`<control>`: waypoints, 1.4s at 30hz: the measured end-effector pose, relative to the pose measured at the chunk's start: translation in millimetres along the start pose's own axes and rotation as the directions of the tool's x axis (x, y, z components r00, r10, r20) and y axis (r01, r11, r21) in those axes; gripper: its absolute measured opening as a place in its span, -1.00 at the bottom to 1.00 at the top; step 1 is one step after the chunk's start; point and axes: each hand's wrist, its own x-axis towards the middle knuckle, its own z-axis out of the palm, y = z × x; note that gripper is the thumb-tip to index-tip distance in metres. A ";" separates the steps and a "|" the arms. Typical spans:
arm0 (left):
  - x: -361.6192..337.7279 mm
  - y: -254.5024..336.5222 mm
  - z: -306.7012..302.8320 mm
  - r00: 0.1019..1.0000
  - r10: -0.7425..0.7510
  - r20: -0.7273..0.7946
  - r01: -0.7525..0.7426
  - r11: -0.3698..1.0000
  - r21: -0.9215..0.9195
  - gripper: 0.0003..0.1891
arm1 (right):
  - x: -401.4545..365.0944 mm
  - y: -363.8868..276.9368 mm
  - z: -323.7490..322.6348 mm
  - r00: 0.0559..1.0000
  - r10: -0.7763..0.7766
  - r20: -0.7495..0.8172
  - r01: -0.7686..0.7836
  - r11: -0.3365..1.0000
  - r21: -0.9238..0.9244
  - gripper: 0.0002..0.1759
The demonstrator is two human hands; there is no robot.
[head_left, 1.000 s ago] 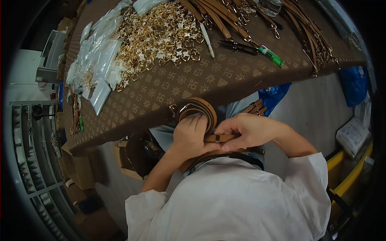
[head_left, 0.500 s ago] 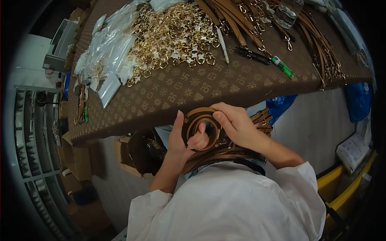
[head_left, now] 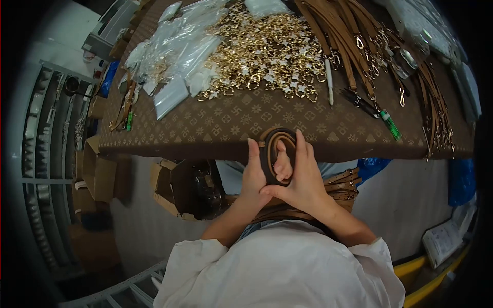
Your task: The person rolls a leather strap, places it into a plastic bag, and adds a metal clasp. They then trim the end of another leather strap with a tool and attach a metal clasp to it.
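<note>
A coiled brown leather strap is held up between my two hands, just before the table's front edge. My left hand wraps its left side, thumb outside and fingers curled through the middle of the coil. Against the right side presses my right hand, its fingers along the outer turn and its thumb across the bottom. The coil looks squeezed into an oval. More brown leather straps lie across my lap beneath my hands.
On the patterned tablecloth lie a pile of gold clasps, clear plastic bags, leather straps, a white pen, dark snips and a green lighter. An open carton stands below left; shelving is farther left.
My right hand has moved from the coil's top to its right side. The coil has gone from round to a narrower oval. The whole view has shifted slightly.
</note>
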 end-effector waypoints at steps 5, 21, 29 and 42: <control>4.5 6.5 -2.6 0.995 0.098 0.017 -0.099 0.992 0.073 -0.38 | 20.2 3.3 -11.2 0.993 -0.116 -0.005 0.115 0.987 -0.111 0.10; 79.5 292.3 -179.8 0.621 0.724 0.299 0.260 -0.551 0.793 -0.85 | 49.5 46.1 -45.8 0.948 -0.251 -0.197 0.096 0.812 -0.576 0.02; 46.1 284.7 -115.4 0.652 0.710 0.265 0.356 -0.596 0.720 -0.84 | 47.4 48.2 -46.6 0.953 -0.244 -0.180 0.089 0.793 -0.603 0.03; -9.7 215.9 -63.2 0.863 0.501 0.064 0.286 -0.589 0.756 -0.80 | 47.5 49.3 -47.4 0.950 -0.255 -0.182 0.112 0.818 -0.564 0.02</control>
